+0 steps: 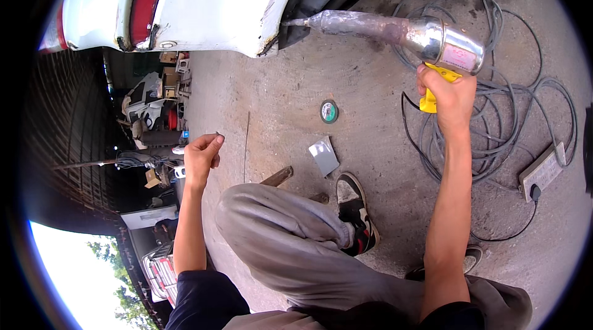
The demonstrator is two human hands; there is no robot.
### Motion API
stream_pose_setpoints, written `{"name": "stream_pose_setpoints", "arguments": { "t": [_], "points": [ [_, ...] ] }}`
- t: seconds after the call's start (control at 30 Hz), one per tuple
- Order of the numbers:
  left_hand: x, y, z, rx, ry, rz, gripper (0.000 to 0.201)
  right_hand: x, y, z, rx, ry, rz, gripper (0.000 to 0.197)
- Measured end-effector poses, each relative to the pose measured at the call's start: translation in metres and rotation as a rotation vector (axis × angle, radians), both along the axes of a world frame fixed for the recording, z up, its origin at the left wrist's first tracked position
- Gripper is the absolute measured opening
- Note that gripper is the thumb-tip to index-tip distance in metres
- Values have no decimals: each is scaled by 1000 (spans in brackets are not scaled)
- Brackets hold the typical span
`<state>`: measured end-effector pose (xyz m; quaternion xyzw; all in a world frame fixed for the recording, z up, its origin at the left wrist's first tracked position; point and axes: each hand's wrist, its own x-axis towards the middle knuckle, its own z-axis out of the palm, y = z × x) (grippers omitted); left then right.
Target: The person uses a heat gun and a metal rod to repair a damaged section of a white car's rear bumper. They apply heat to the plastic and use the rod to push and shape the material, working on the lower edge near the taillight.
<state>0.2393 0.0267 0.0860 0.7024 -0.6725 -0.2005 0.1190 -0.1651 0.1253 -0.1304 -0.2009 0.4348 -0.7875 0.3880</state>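
My right hand point(454, 92) is wrapped round the yellow handle of a silver hot-air gun point(395, 30). The gun lies level, its long nozzle pointing left. Its narrow tip is by the lower edge of a white car body panel point(228, 8), at the dark wheel arch point(296, 33); I cannot tell whether they touch. Below and left of that panel, my left hand point(202, 156) is raised with thumb and fingers pinched together. A tiny dark bit shows at the fingertips, too small to name.
Grey cable point(513, 92) lies in loops on the concrete at right, beside a power strip point(543, 172) with a plug in it. A round disc point(329, 111), a grey rectangular piece point(324, 156) and a thin rod point(247, 144) lie mid-floor. Boxes and clutter point(164, 95) stand at left.
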Motion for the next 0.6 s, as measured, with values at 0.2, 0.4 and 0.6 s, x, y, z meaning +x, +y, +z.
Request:
{"name": "stream_pose_setpoints", "arguments": {
  "t": [0.2, 0.4, 0.6],
  "points": [
    [-110, 59, 11, -5, -182, -361, 17, -17, 7, -5, 27, 81, 9, 16],
    [-132, 68, -26, 66, -297, -552, 17, -22, 1, 13, -12, 276, -18, 21],
    [-128, 54, -30, 253, -242, -352, 21, -37, -1, 31, 24, 455, -64, 24]
  ]
}}
